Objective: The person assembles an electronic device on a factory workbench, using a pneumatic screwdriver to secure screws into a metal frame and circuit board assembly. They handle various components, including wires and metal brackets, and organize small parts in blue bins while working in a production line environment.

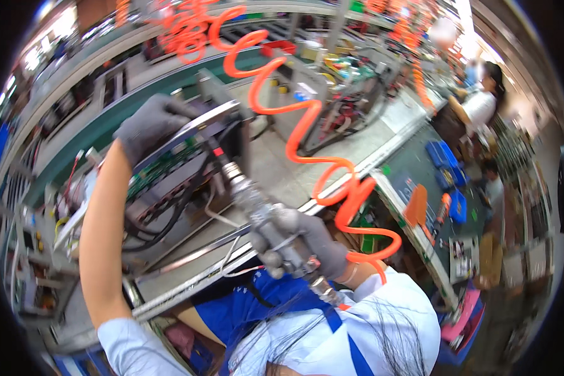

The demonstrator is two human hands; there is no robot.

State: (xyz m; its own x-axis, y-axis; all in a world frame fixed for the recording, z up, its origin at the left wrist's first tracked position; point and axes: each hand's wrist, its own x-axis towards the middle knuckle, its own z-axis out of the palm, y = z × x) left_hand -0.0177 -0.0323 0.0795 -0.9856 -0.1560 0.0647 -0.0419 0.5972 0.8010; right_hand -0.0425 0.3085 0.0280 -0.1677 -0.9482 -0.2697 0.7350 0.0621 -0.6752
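Metal chassis [188, 156] with green board, tilted up on tabletop [282, 175], gripped at top edge by gloved left hand [150, 122]; likely heavy, stiff, sharp-edged; air screwdriver [263, 219] wrapped tight in right hand [307, 241] fingers, orange coiled hose [307, 125] trailing.

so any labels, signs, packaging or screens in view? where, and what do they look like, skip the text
Printed sheet: bench at lower right, pale rectangle with dark blocks.
White label: on the grey unit beyond the orange coiled hose, small rectangle.
Blue bins: right bench, open plastic boxes.
No screens seen.
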